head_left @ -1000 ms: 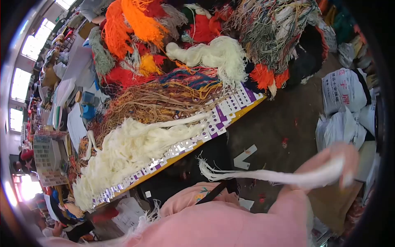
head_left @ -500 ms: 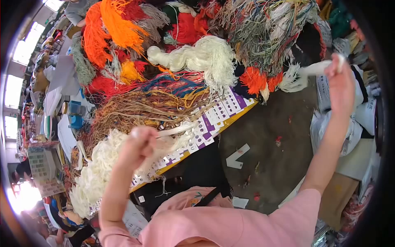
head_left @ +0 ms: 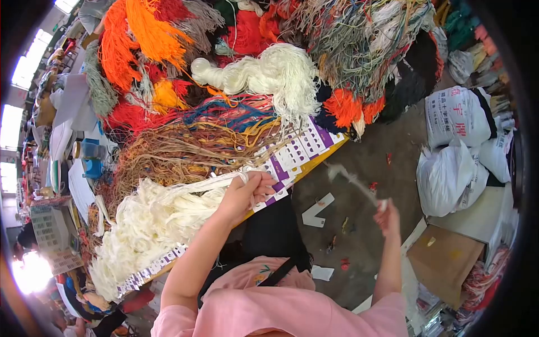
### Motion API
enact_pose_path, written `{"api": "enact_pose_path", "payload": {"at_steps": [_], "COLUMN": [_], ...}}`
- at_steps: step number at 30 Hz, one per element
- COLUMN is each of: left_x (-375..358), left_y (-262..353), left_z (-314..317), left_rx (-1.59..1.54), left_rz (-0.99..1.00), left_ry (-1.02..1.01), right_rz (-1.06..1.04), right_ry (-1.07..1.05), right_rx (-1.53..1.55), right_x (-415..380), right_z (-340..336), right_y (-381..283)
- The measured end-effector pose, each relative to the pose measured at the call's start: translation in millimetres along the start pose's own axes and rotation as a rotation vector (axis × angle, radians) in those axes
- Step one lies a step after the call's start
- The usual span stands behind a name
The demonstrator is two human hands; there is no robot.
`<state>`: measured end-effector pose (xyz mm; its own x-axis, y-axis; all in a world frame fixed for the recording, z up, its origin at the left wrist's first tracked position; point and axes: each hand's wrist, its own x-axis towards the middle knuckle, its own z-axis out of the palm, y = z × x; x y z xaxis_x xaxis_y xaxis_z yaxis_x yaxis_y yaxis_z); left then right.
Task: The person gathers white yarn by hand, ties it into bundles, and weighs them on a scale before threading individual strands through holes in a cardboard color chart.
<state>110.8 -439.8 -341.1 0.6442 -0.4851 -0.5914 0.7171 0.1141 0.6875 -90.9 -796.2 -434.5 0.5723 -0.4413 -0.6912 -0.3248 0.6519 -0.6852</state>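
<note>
My left hand [head_left: 247, 192] is over the table edge with its fingers curled on the end of some white thread [head_left: 216, 183]. These strands run back to a large loose heap of cream-white thread [head_left: 149, 224]. Under and beside the hand lie overlapping white and purple cards [head_left: 289, 160] with rows of punched holes. Out over the floor, my right hand [head_left: 387, 218] is closed on one end of a thin bunch of white thread [head_left: 356, 182]. The bunch's far end swings up and left, blurred by motion.
Brown tangled thread [head_left: 179, 149], a white skein [head_left: 264, 73], orange hanks [head_left: 154, 33] and a mixed grey heap [head_left: 359, 50] cover the table. White plastic sacks [head_left: 449, 174] and a cardboard box [head_left: 446, 253] stand at right. Scraps lie on the floor [head_left: 365, 241].
My left hand has moved right and down onto the thread by the cards. My right hand has come down and inward from the upper right, bringing the white bunch with it.
</note>
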Motion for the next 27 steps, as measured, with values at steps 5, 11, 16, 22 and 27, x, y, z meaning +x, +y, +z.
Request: {"api": "enact_pose_path", "payload": {"at_steps": [5, 11, 16, 22, 27], "left_x": [10.5, 28.3, 40.4, 49.5, 34.9], "left_y": [-5.8, -6.2, -7.4, -10.5, -9.5], "left_z": [2.8, 12.2, 22.2, 29.4, 0.6], "left_rx": [0.073, 0.173, 0.213, 0.297, 0.447], "left_rz": [0.025, -0.079, -0.041, 0.016, 0.063], "left_ry": [0.061, 0.162, 0.2, 0.236, 0.237], "right_rz": [0.29, 0.444, 0.496, 0.47, 0.484], "right_ry": [-0.102, -0.218, -0.278, -0.274, -0.259], "right_rx": [-0.246, -0.405, -0.438, -0.425, -0.372], "right_x": [-7.4, -5.7, -10.9, -20.6, -25.9], "right_z": [4.8, 4.9, 7.7, 8.1, 3.9], "right_y": [72.4, 118.6, 127.7, 139.6, 147.3]}}
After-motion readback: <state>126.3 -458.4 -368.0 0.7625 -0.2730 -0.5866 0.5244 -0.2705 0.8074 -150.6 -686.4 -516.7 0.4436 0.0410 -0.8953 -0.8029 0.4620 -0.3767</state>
